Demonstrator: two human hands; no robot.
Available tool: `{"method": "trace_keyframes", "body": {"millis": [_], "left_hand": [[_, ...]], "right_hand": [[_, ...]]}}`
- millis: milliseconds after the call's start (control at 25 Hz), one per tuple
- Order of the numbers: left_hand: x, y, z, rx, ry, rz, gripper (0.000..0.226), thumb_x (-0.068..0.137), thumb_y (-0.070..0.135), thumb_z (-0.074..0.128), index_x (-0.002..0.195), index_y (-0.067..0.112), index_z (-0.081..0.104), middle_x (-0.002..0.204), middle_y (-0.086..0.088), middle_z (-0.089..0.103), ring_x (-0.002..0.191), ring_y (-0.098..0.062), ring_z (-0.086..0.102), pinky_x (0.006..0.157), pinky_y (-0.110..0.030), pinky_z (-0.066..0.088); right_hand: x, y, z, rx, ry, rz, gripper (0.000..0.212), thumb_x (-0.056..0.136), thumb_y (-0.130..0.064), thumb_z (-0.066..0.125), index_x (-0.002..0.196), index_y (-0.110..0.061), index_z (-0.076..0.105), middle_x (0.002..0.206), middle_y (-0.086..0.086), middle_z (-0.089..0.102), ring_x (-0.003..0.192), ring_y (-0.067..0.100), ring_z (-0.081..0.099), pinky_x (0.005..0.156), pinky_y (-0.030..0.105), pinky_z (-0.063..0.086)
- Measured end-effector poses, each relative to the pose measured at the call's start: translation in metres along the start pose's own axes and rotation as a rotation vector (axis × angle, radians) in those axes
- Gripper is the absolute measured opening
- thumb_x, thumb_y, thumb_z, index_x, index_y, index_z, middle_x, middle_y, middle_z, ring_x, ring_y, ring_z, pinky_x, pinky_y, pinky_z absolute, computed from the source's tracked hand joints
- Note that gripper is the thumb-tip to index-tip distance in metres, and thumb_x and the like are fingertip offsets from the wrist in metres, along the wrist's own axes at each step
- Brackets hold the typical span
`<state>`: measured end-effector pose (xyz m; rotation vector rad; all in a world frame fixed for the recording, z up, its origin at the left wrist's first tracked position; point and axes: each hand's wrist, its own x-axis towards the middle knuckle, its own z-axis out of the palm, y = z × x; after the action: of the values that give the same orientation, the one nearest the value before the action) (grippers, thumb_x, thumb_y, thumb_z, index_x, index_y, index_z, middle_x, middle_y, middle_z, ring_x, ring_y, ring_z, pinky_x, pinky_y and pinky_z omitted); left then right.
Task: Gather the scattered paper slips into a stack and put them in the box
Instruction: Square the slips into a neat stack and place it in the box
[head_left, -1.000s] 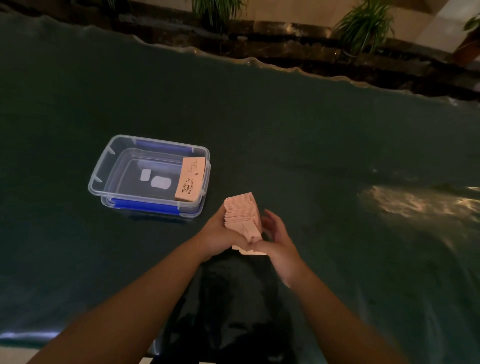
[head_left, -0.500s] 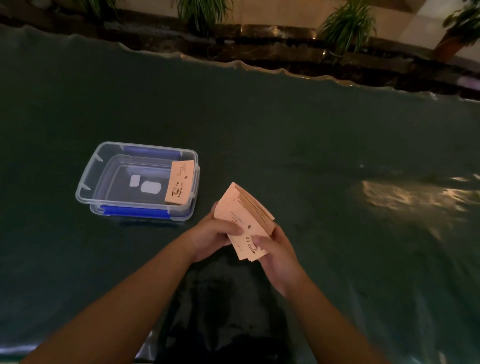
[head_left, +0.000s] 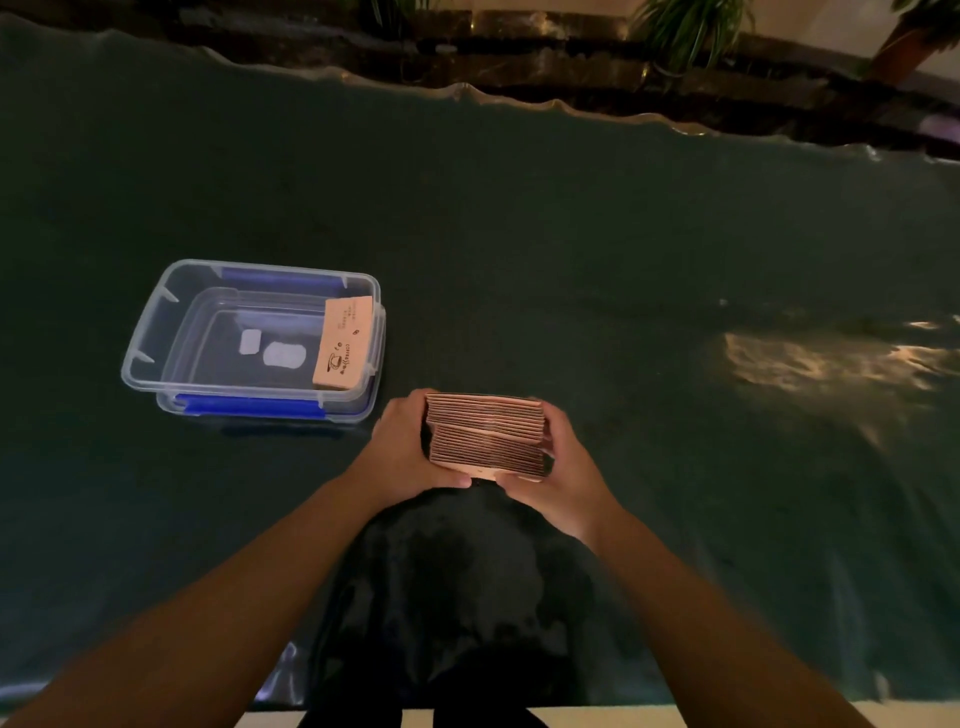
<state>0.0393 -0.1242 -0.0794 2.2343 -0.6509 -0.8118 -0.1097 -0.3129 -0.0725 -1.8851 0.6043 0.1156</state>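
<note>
A thick stack of pink paper slips stands on its long edge on the dark green cloth, its edges facing up. My left hand presses its left end and my right hand clasps its right end and near side. To the left sits a clear plastic box with blue clips. Inside it, another pink stack of slips with a coffee-cup print leans against the right wall.
The dark green cloth covers the whole table, with a wavy far edge and a bright light reflection at the right. Potted plants and a dark ledge stand beyond the far edge. Two pale labels show on the box floor.
The stack was held fanned and tilted above the cloth half a second ago. Now it is squared up between both hands, turned edge-up and lower. The view has shifted slightly.
</note>
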Motion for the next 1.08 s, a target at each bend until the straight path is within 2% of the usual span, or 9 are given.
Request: {"method": "trace_keyframes", "body": {"millis": [120, 200, 320, 400, 520, 680, 760, 880, 1080], "left_hand": [[0.0, -0.004, 0.005, 0.036, -0.033, -0.025, 0.124, 0.055, 0.046, 0.096, 0.155, 0.033, 0.025, 0.156, 0.003, 0.039, 0.148, -0.022, 0.031, 0.123, -0.056, 0.024], [0.001, -0.009, 0.006, 0.061, -0.075, -0.028, 0.13, 0.055, 0.047, 0.096, 0.158, 0.034, 0.018, 0.16, 0.002, 0.032, 0.15, -0.023, 0.027, 0.124, -0.055, 0.022], [0.003, -0.015, 0.007, 0.138, -0.102, -0.001, 0.131, 0.054, 0.056, 0.093, 0.158, 0.035, 0.014, 0.162, 0.003, 0.025, 0.151, -0.023, 0.024, 0.124, -0.054, 0.023], [0.005, -0.017, 0.008, 0.206, -0.105, 0.028, 0.129, 0.058, 0.058, 0.091, 0.158, 0.033, 0.014, 0.164, 0.001, 0.022, 0.153, -0.023, 0.02, 0.126, -0.054, 0.017], [0.005, -0.013, 0.011, 0.239, -0.097, 0.032, 0.124, 0.063, 0.058, 0.09, 0.159, 0.03, 0.017, 0.166, -0.001, 0.018, 0.154, -0.022, 0.014, 0.126, -0.049, 0.011], [0.004, -0.003, 0.015, 0.225, 0.004, 0.022, 0.108, 0.063, 0.055, 0.091, 0.15, 0.026, 0.035, 0.154, 0.0, 0.035, 0.147, -0.021, 0.026, 0.123, -0.046, 0.02], [0.005, -0.002, 0.012, 0.208, 0.029, 0.031, 0.105, 0.061, 0.055, 0.093, 0.147, 0.027, 0.04, 0.149, 0.001, 0.041, 0.143, -0.02, 0.032, 0.122, -0.045, 0.025], [0.006, -0.008, 0.006, 0.186, -0.02, 0.032, 0.112, 0.058, 0.057, 0.093, 0.15, 0.029, 0.035, 0.153, 0.003, 0.04, 0.144, -0.019, 0.032, 0.123, -0.046, 0.026], [0.004, -0.012, 0.014, 0.207, -0.046, -0.001, 0.117, 0.06, 0.06, 0.091, 0.153, 0.029, 0.028, 0.156, 0.003, 0.031, 0.147, -0.019, 0.025, 0.124, -0.048, 0.023]], "right_hand": [[0.0, 0.008, 0.002, -0.169, -0.032, 0.038, 0.116, 0.078, -0.035, 0.088, 0.167, -0.035, 0.013, 0.167, -0.001, 0.024, 0.147, 0.01, 0.036, 0.123, 0.036, 0.037], [0.004, 0.013, 0.003, -0.333, -0.061, 0.016, 0.124, 0.078, -0.04, 0.086, 0.169, -0.033, 0.001, 0.174, 0.001, 0.009, 0.161, 0.022, 0.013, 0.131, 0.048, 0.022], [0.013, 0.02, 0.002, -0.538, -0.056, -0.058, 0.125, 0.08, -0.046, 0.082, 0.169, -0.024, -0.004, 0.178, 0.0, 0.007, 0.165, 0.021, -0.006, 0.132, 0.05, -0.009], [0.016, 0.026, 0.001, -0.615, -0.062, -0.07, 0.124, 0.08, -0.053, 0.077, 0.169, -0.023, -0.004, 0.178, -0.001, 0.008, 0.165, 0.02, -0.008, 0.13, 0.049, -0.015], [0.017, 0.032, 0.005, -0.682, -0.042, -0.104, 0.116, 0.077, -0.06, 0.074, 0.167, -0.019, 0.014, 0.174, -0.002, 0.02, 0.164, 0.021, -0.005, 0.13, 0.052, -0.012], [0.017, 0.03, 0.006, -0.632, 0.053, -0.087, 0.096, 0.073, -0.062, 0.073, 0.151, -0.018, 0.038, 0.151, -0.001, 0.041, 0.151, 0.023, 0.026, 0.127, 0.048, 0.013], [0.017, 0.027, 0.002, -0.606, 0.062, -0.084, 0.093, 0.072, -0.06, 0.079, 0.147, -0.021, 0.041, 0.146, -0.003, 0.045, 0.144, 0.02, 0.032, 0.123, 0.045, 0.02], [0.017, 0.024, -0.002, -0.547, 0.035, -0.073, 0.097, 0.07, -0.055, 0.086, 0.149, -0.024, 0.039, 0.149, -0.006, 0.046, 0.144, 0.018, 0.033, 0.122, 0.045, 0.021], [0.021, 0.026, 0.002, -0.603, 0.014, -0.032, 0.107, 0.065, -0.069, 0.082, 0.152, -0.027, 0.036, 0.153, -0.006, 0.045, 0.145, 0.019, 0.034, 0.121, 0.048, 0.025]]}}
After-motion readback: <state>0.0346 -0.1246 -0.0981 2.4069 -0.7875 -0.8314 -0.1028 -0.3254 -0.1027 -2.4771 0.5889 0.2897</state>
